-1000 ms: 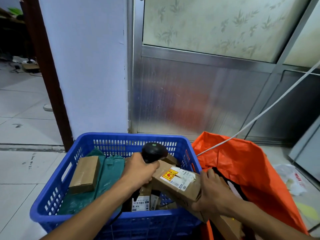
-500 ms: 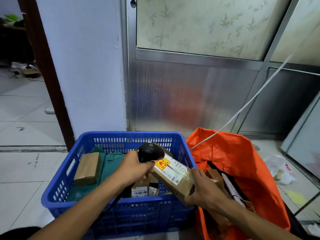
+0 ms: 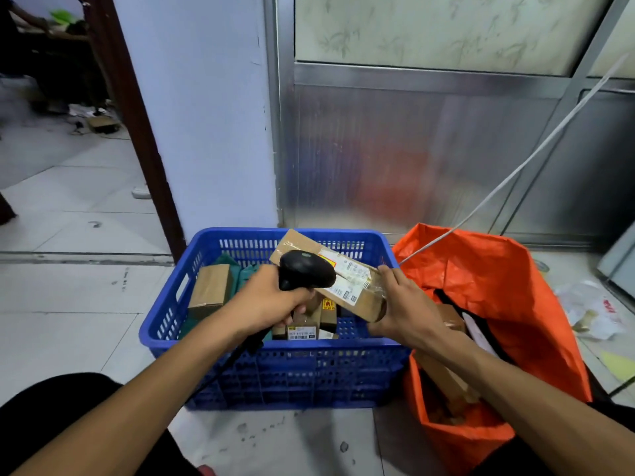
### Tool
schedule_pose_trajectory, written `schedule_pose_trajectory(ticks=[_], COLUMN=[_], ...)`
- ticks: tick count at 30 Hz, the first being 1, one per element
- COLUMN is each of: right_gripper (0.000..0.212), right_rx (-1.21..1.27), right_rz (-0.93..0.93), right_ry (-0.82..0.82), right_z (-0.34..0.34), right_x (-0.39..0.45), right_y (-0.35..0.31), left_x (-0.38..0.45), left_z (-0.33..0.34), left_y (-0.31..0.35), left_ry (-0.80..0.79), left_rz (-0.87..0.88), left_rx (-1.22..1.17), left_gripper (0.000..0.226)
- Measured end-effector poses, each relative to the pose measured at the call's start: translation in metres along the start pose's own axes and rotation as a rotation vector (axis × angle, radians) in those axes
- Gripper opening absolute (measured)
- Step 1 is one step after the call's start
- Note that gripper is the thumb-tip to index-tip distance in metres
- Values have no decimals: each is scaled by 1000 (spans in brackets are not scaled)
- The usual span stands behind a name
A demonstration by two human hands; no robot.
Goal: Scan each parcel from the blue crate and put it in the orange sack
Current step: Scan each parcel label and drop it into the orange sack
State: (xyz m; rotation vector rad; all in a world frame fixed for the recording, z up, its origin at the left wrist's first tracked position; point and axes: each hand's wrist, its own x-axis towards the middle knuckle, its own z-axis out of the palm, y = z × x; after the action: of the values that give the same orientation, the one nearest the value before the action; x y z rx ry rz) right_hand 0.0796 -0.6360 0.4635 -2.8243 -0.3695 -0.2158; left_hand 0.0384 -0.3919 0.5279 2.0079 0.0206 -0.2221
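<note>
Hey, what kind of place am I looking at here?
Probably a small parcel sorting spot in a back room: a blue crate of labelled parcels on a tiled floor, a handheld scanner, and an orange sack holding boxes.

A pale tiled floor (image 3: 79, 297), scuffed and spotted, runs back to a plain white wall (image 3: 199, 125). A dark brown door frame (image 3: 137, 132) stands at the wall's left edge, opening onto a dim room with clutter on its floor. To the right, a metal-framed door (image 3: 412, 149) carries frosted, leaf-patterned glass (image 3: 429, 25) above a brushed metal panel.
</note>
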Motion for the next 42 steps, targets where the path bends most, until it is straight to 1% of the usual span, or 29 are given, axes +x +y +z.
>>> schedule_pose_trajectory(ticks=[3,5,9,13,18,24,32,42], right_gripper=[100,100,102,102,104,105,104,106], right_rx=[7,6,-9,-14,-26,-22,-25,-11], right_rz=[12,12,7,1,14,26,38,34], right_ry=[14,17,7,-8,-17,-33,-55,-44], right_z=[-1,0,-1,1,1,0,0,2], right_x=[0,-1,1,3,4,1,0,0], right_y=[-1,-1,-1,0,0,1,2,6], left_x=[-7,-10,-3,7,11,9,8,11], left_z=[8,12,12,13,15,14,16,20], left_y=[-8,-12,-20,-26,-26,-24,-24,-25], left_ry=[8,17,42,60,29,28,36,14], left_rz=[-26,-36,-46,-50,-32,-38,-32,-52], left_rx=[-50,-56,-98,-84,-72,-64,-52,-43], left_gripper=[11,15,8,7,4,11,12,8])
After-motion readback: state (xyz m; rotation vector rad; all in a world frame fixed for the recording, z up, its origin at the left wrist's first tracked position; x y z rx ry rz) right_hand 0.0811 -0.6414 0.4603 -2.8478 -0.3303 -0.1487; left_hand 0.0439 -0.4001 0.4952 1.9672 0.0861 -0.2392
